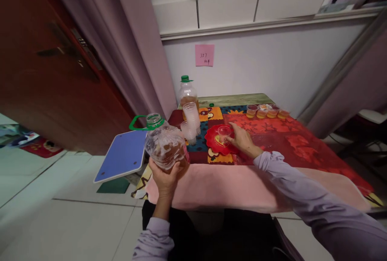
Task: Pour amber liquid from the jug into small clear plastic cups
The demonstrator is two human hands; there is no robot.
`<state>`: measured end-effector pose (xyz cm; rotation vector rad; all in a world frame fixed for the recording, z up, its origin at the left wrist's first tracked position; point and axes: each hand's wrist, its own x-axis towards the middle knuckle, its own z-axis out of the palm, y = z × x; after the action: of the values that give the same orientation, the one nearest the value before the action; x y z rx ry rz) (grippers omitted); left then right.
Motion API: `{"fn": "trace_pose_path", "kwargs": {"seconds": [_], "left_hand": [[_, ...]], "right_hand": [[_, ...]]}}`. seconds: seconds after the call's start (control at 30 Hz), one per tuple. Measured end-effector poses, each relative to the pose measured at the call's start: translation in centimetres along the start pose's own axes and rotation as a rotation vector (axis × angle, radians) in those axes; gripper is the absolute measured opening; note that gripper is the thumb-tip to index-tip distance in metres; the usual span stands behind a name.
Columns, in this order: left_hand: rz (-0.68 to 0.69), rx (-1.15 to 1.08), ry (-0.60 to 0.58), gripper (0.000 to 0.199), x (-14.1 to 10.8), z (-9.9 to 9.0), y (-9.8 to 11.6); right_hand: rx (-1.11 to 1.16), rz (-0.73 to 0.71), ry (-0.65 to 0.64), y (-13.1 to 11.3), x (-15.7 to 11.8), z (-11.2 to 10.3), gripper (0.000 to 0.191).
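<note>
My left hand [165, 178] is wrapped round the lower part of a big clear plastic jug [166, 144] with a green handle ring and an uncapped mouth. Amber liquid shows inside the jug, which leans slightly. On a red scalloped plate [210, 138] stands a small clear plastic cup [223, 132], and my right hand [242, 139] grips it from the right with thumb and fingers. Stacks of clear plastic cups [191, 118] stand between the jug and the plate. Behind them is a second jug [188, 94], capped in green and holding amber liquid.
Several cups of amber liquid [262, 112] line the table's back right. A loose green cap [211, 104] lies near the wall. A pink cloth [223, 186] covers the front edge of the patterned table. A blue-topped stool [122, 154] stands at left.
</note>
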<state>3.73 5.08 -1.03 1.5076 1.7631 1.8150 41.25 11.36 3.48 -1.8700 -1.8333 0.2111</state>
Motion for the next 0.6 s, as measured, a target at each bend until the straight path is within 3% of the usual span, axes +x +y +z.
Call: {"fn": "trace_pose_path", "kwargs": {"seconds": [0.23, 0.37, 0.5, 0.6], "left_hand": [[0.016, -0.015, -0.022, 0.111, -0.1, -0.1, -0.3], [0.014, -0.021, -0.024, 0.110, -0.1, -0.1, -0.3], [-0.020, -0.036, -0.029, 0.113, -0.3, -0.2, 0.2], [-0.047, -0.061, -0.047, 0.115, -0.4, -0.5, 0.9]], "right_hand": [[0.069, 0.024, -0.004, -0.1, 0.4, 0.8, 0.077], [0.148, -0.029, 0.119, -0.7, -0.6, 0.4, 0.089], [0.372, -0.158, 0.297, -3.8, -3.1, 1.1, 0.081], [0.678, -0.234, 0.208, -7.6, -4.9, 3.8, 0.064]]}}
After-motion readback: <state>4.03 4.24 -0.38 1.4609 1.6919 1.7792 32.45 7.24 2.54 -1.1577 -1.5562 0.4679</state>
